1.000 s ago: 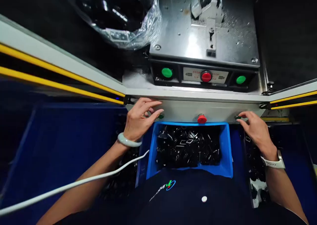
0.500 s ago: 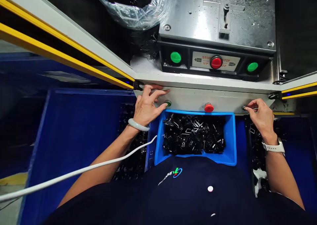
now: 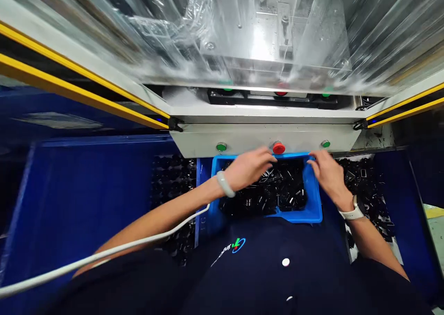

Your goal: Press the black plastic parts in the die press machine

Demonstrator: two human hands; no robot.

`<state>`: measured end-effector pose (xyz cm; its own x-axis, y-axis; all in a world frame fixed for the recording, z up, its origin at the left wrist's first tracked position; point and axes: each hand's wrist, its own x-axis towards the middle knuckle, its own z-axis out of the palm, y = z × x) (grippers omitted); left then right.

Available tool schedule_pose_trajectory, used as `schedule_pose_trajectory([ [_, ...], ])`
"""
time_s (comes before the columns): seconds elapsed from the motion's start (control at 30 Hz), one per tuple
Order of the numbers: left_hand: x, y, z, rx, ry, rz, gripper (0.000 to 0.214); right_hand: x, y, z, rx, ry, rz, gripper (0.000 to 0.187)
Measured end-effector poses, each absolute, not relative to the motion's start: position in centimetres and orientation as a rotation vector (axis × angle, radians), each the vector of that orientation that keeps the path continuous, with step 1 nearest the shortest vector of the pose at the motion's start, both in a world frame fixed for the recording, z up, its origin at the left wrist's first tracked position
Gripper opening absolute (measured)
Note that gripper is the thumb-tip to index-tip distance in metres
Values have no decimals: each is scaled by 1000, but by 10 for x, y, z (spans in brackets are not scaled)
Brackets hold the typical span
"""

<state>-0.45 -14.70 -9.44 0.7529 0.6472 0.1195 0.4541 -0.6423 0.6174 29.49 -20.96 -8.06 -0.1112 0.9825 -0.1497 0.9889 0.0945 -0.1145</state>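
Note:
My left hand hovers over the left part of a bright blue bin, its fingertips near the bin's far rim. My right hand sits above the bin's right corner, with fingers curving down toward the contents. The bin is heaped with small black plastic parts, some with metal glints. Neither hand shows anything held, though the fingers partly hide the pile. A pale bangle circles my left wrist, and a white watch is on my right wrist.
A grey panel with a red button and green buttons stands just beyond the bin. Black parts lie in blue trays on both sides. Yellow-striped light-curtain rails flank a motion-blurred steel machine. A white cable runs along my left arm.
Both hands have left the green buttons on the grey panel and moved over the blue bin. The view has tilted, and the machine above now appears blurred.

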Motion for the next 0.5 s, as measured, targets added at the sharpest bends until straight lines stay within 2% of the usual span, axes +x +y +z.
schedule_pose_trajectory([
  [0.1, 45, -152, -109, 2518, 351, 23, 20, 261, -236, -95, 1752, 2098, -453, 24],
  [0.2, 71, -165, -123, 2701, 158, -127, 20, 239, -251, -114, 1720, 1998, -432, 30],
  [0.33, 70, -184, -136, 2766, 265, -97, 23, 233, -254, -128, 1727, 1979, -403, 32],
  [0.5, 52, -185, -145, 2675, 603, -58, 24, 241, -249, -116, 1693, 2062, -419, 36],
])
